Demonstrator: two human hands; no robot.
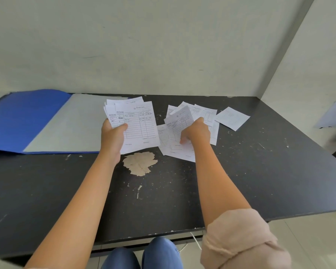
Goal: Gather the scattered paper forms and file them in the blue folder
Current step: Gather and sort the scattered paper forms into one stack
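Observation:
The blue folder (pixel 21 121) lies open at the far left of the black desk, its pale inner page facing up. My left hand (pixel 113 138) holds a stack of printed forms (pixel 138 125) upright just right of the folder, thumb on the front sheet. My right hand (pixel 195 133) pinches one form (pixel 177 121) and lifts it off a loose pile of forms (pixel 175 150) on the desk. Several more forms (pixel 208 113) lie behind that hand. A single form (pixel 232 118) rests apart to the right.
The black desk (pixel 260 171) has a chipped patch showing bare wood (pixel 140 164) near the centre. Pale walls close off the back and right side. A white object (pixel 333 115) sits beyond the desk's right edge. My knees (pixel 142 255) are under the front edge.

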